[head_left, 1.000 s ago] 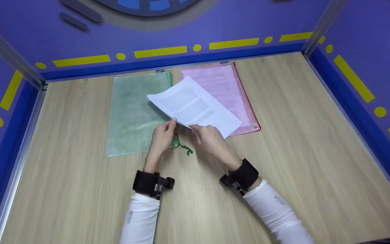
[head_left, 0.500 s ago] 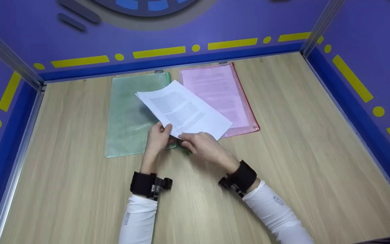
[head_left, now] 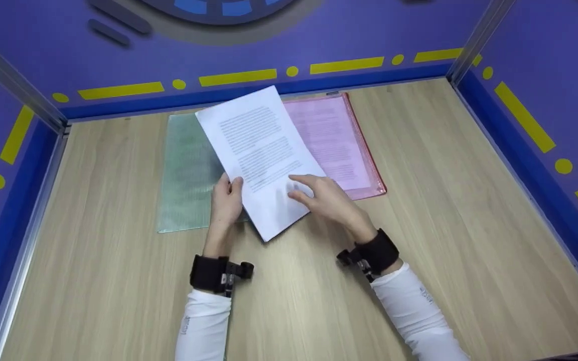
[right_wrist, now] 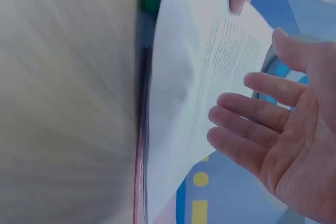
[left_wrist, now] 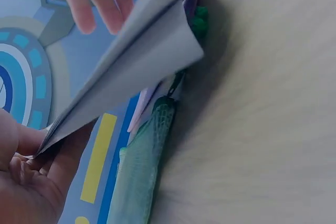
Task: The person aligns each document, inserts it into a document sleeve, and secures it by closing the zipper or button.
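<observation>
Printed white paper sheets [head_left: 264, 155] are held up over the two zip folders, tilted in the head view. My left hand [head_left: 227, 200] pinches their left edge, thumb on top and fingers beneath; the left wrist view shows the sheets [left_wrist: 126, 61] curving out from that grip. Over the lower right of the page is my right hand [head_left: 326, 198], its fingers spread and holding nothing. In the right wrist view the right hand's fingers [right_wrist: 247, 114] stand apart from the printed face. A green zip folder [head_left: 183, 175] lies at left, partly covered by the sheets.
A pink zip folder [head_left: 339, 145] with printed paper inside lies right of the green one, partly covered. A green cord [left_wrist: 199, 22] hangs by the green folder's corner. Purple panels [head_left: 369, 30] wall the wooden table [head_left: 444, 225] at the back and sides.
The sheets have turned more upright and their printed face shows more. My right hand has let go of their lower edge and moved right, fingers spreading. The left hand keeps its grip.
</observation>
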Tool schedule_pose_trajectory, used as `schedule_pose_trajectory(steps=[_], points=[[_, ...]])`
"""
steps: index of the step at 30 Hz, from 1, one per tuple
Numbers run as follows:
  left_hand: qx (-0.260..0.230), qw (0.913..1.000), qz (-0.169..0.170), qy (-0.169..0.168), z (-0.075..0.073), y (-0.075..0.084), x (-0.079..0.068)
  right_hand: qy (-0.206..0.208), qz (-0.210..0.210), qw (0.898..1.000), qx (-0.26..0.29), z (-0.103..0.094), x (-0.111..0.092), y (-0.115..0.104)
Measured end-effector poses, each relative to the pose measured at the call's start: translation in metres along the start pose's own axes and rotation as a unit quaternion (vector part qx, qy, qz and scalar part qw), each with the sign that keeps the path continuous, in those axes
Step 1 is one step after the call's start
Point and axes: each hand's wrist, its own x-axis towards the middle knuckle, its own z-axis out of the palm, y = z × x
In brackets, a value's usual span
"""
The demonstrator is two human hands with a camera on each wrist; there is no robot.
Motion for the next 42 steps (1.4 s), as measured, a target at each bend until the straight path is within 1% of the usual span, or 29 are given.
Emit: schedule_pose_trajectory(steps=[3, 5, 9, 12, 14, 17, 18, 21, 23, 25, 28, 30, 31, 32, 34, 39, 40, 42], points=[[-0.027, 0.9993, 0.027, -0.003, -0.002, 0.003, -0.001, 0.067, 0.032, 0.996, 0.046, -0.013, 0.001, 0.013], [-0.039, 0.9983, 0.044, -0.004, -0.004, 0.004, -0.001, 0.1, 0.04, 0.991, 0.074, -0.019, 0.001, 0.021], [-0.055, 0.9963, 0.066, 0.007, -0.006, 0.006, -0.003, 0.151, 0.059, 0.977, 0.137, -0.028, 0.002, 0.035], [-0.077, 0.9943, 0.073, 0.012, -0.006, 0.008, -0.005, 0.167, 0.072, 0.966, 0.185, -0.032, 0.003, 0.042], [-0.092, 0.9929, 0.075, 0.004, -0.005, 0.01, -0.006, 0.171, 0.076, 0.959, 0.213, -0.033, 0.004, 0.046], [-0.109, 0.9908, 0.079, -0.016, -0.005, 0.012, -0.008, 0.167, 0.075, 0.949, 0.257, -0.034, 0.006, 0.05], [-0.111, 0.9902, 0.081, -0.024, -0.004, 0.012, -0.008, 0.167, 0.076, 0.944, 0.273, -0.034, 0.007, 0.05], [-0.122, 0.9875, 0.089, -0.044, -0.003, 0.013, -0.009, 0.168, 0.083, 0.923, 0.336, -0.034, 0.007, 0.052], [-0.132, 0.9851, 0.095, -0.057, -0.001, 0.013, -0.009, 0.171, 0.083, 0.904, 0.384, -0.034, 0.006, 0.051], [-0.138, 0.9834, 0.098, -0.067, 0.001, 0.013, -0.01, 0.166, 0.08, 0.887, 0.423, -0.034, 0.005, 0.05], [-0.142, 0.9815, 0.099, -0.082, 0.001, 0.013, -0.01, 0.144, 0.075, 0.87, 0.465, -0.03, 0.005, 0.046], [-0.14, 0.9809, 0.098, -0.092, -0.001, 0.012, -0.01, 0.13, 0.081, 0.868, 0.472, -0.027, 0.006, 0.043], [-0.139, 0.9808, 0.098, -0.096, -0.001, 0.012, -0.01, 0.127, 0.084, 0.866, 0.476, -0.026, 0.007, 0.042], [-0.136, 0.9807, 0.098, -0.1, -0.001, 0.012, -0.01, 0.127, 0.086, 0.866, 0.476, -0.026, 0.007, 0.041], [-0.134, 0.9802, 0.098, -0.108, -0.001, 0.013, -0.011, 0.136, 0.092, 0.865, 0.474, -0.025, 0.007, 0.041], [-0.134, 0.9795, 0.095, -0.116, 0.002, 0.012, -0.01, 0.168, 0.11, 0.85, 0.487, -0.027, 0.007, 0.041], [-0.132, 0.9794, 0.096, -0.118, 0.003, 0.012, -0.01, 0.173, 0.116, 0.848, 0.487, -0.027, 0.008, 0.041], [-0.128, 0.9792, 0.095, -0.126, 0.005, 0.011, -0.01, 0.183, 0.129, 0.848, 0.48, -0.029, 0.008, 0.042]])
